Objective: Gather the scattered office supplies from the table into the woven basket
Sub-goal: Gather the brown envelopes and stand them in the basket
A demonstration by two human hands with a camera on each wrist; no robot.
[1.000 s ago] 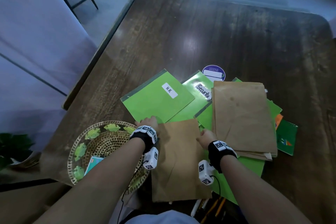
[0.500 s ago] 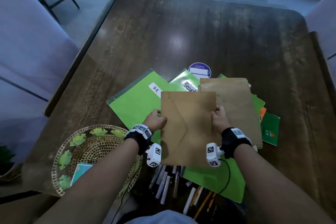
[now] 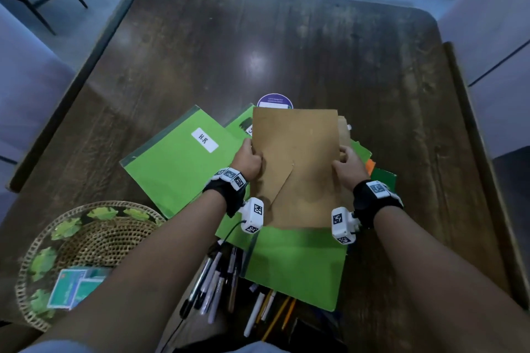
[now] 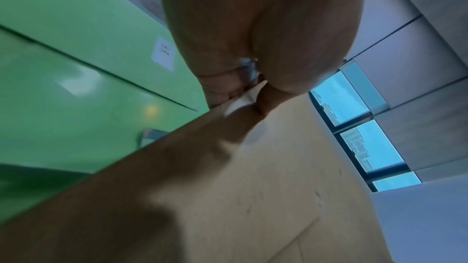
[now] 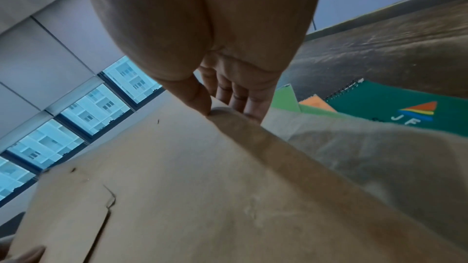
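A brown envelope (image 3: pixel 298 163) is held up above the pile of supplies, flap side towards me. My left hand (image 3: pixel 249 158) pinches its left edge (image 4: pixel 250 103) and my right hand (image 3: pixel 348 165) pinches its right edge (image 5: pixel 222 113). The woven basket (image 3: pixel 94 235) with green leaf trim sits at the near left and holds teal cards (image 3: pixel 73 288). Green folders (image 3: pixel 183 160) lie under the envelope, one labelled H.R. Several pens and pencils (image 3: pixel 229 284) lie at the near edge.
Another brown envelope (image 5: pixel 354 147) lies under the held one on the right. A green spiral notebook (image 5: pixel 405 107) and an orange sheet (image 3: pixel 370 165) peek out beside it. A purple round sticker (image 3: pixel 274 100) lies beyond the pile. The far half of the dark wooden table (image 3: pixel 286 51) is bare.
Both hands lifted the brown envelope off the pens at the near edge and carried it forward and up over the pile. The pens underneath are now uncovered.
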